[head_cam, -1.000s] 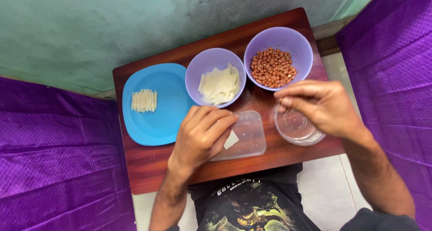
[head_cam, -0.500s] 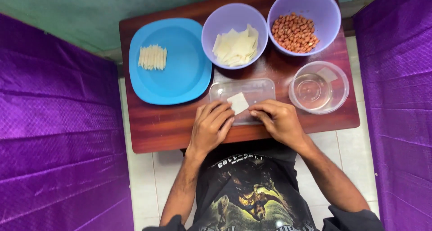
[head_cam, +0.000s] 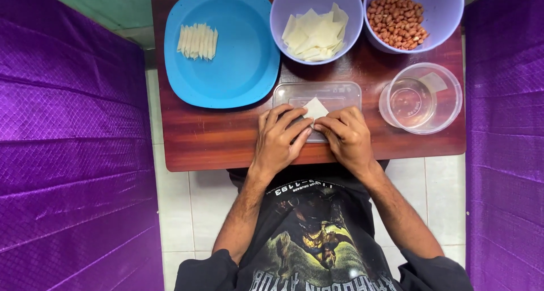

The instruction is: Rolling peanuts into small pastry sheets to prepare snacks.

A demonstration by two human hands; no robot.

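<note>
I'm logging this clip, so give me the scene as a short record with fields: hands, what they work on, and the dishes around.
left hand: fingertips on the pale wrapper square
right hand: fingertips on the same square
wrapper square: lies on the clear lid
clear lid: flat on the wooden table
blue plate: row of rolled pieces
middle bowl: wrapper stack
right bowl: peanuts
clear bowl: liquid

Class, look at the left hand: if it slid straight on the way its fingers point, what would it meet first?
The left hand points up and rightward; it already touches the pale wrapper square, then probably the clear lid's far rim.
</note>
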